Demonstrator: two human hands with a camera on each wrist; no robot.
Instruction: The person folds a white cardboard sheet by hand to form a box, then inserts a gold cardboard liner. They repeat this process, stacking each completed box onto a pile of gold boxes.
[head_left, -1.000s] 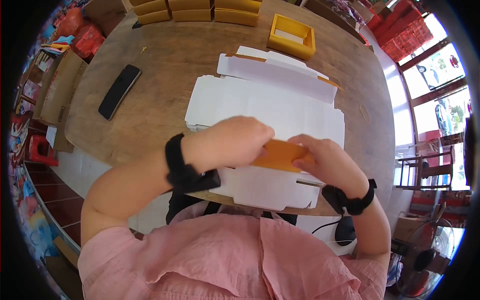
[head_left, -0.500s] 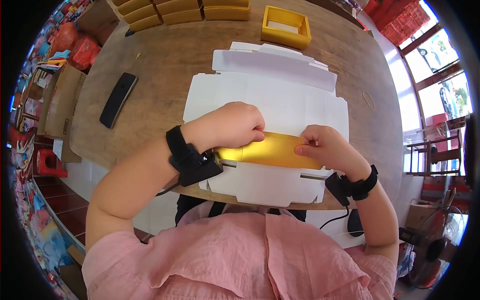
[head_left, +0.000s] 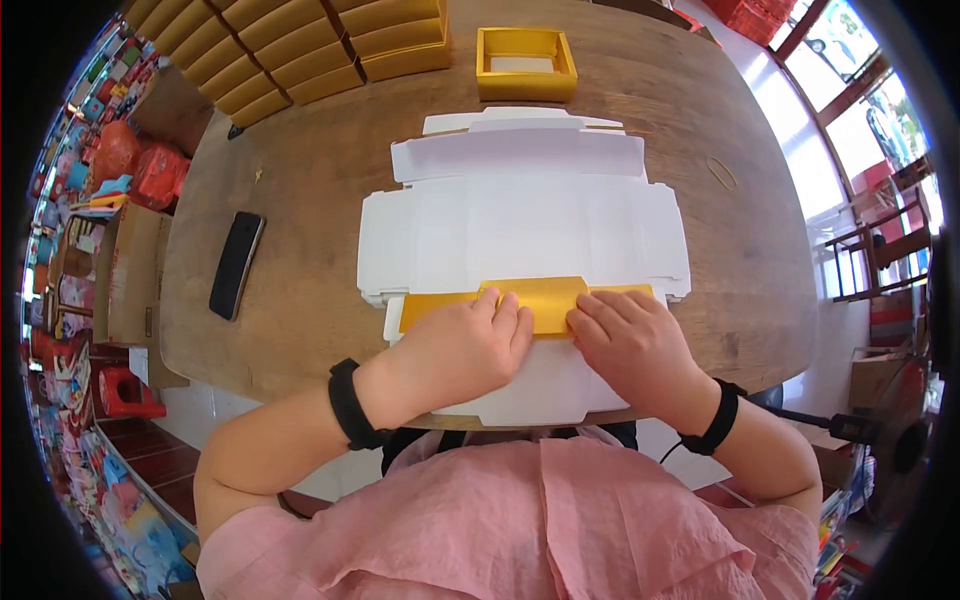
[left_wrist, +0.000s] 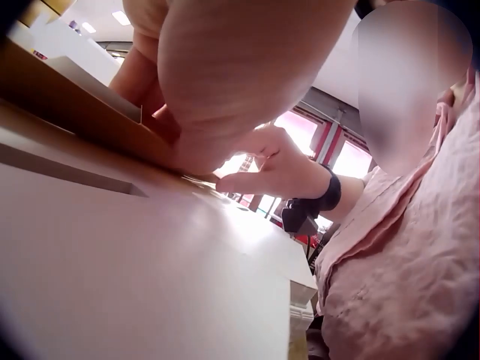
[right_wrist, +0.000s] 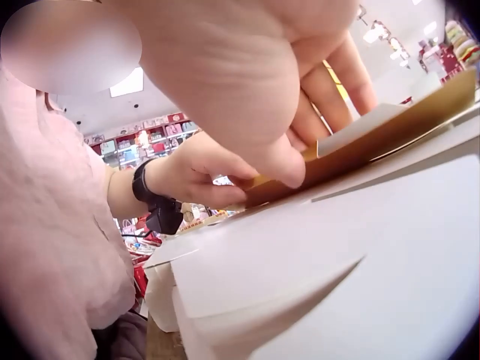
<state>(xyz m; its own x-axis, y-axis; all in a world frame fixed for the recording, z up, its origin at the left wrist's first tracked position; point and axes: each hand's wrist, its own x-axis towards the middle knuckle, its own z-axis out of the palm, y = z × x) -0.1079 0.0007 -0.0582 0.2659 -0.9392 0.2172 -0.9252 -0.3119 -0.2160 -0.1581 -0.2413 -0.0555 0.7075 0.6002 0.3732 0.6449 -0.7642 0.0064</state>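
Observation:
A flat box blank (head_left: 540,225) lies white side up on the table before me, its creased far panel raised. Across its near part a gold cardboard strip (head_left: 552,305) stands folded up. My left hand (head_left: 460,345) holds the left half of this strip, fingers bent over its top edge. Just right of the middle, my right hand (head_left: 635,345) grips the same strip. In the right wrist view the right thumb (right_wrist: 283,166) presses the near face, with fingers behind the strip. The left fingertips are mostly hidden in the left wrist view.
Rows of gold boxes (head_left: 290,45) are stacked at the far left of the wooden table (head_left: 310,190). An open gold box (head_left: 525,88) sits beyond the blank. A phone (head_left: 238,265) lies left, a rubber band (head_left: 721,172) right.
Both hands have shifted from pinching with closed fists to fingers laid over the gold strip, which now stands folded up. The head view has shifted, showing more of the stacked boxes.

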